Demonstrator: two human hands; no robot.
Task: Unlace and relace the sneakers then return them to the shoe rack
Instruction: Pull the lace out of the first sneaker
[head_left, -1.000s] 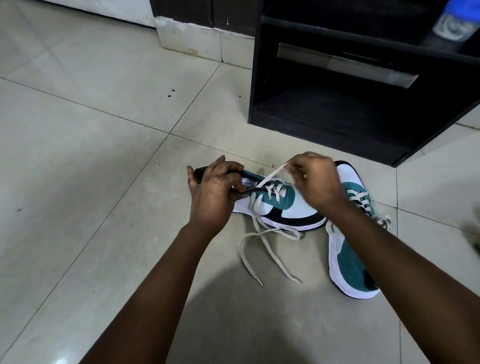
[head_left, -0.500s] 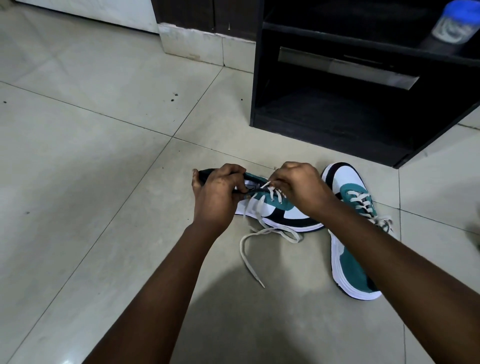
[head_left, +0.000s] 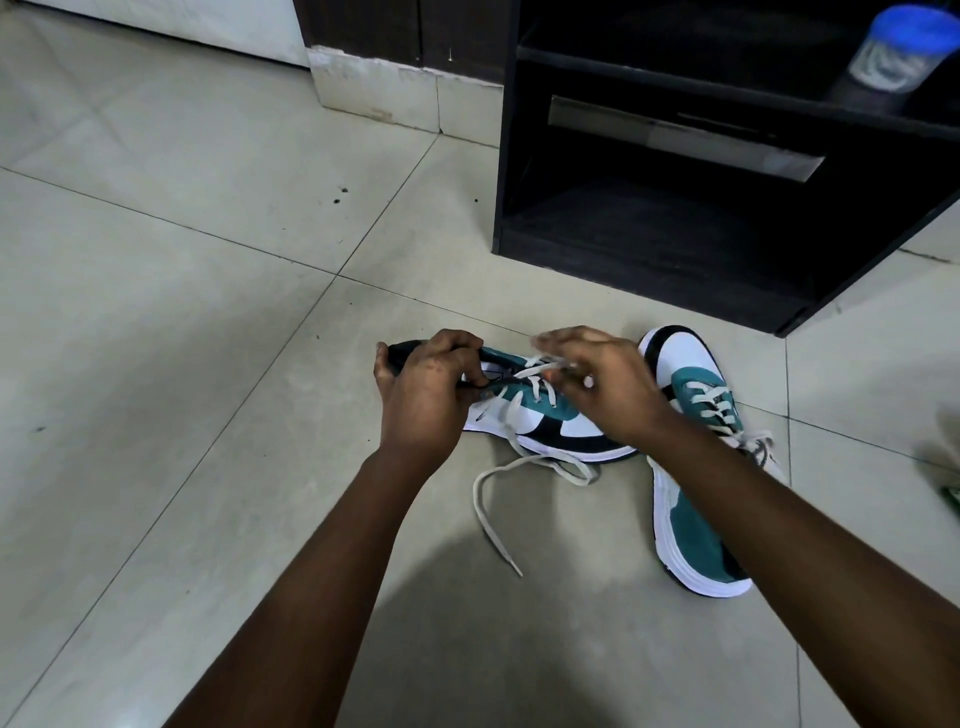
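A teal, white and black sneaker lies on its side on the tiled floor, heel to the left. My left hand grips its heel collar and tongue. My right hand pinches the white lace over the upper eyelets. The lace's loose end trails on the floor toward me. The second sneaker stands to the right, toe pointing away, laced; my right forearm covers part of it. The black shoe rack stands behind, its lower shelf holding nothing.
A clear jar with a blue lid sits on the rack's upper shelf at the top right. A wall corner with a tiled skirting is at the back. Pale floor tiles stretch out to the left.
My right hand came down and left from a raised pull, back onto the eyelets. The slack lace end has drawn in closer to the shoe. My left hand stays on the heel.
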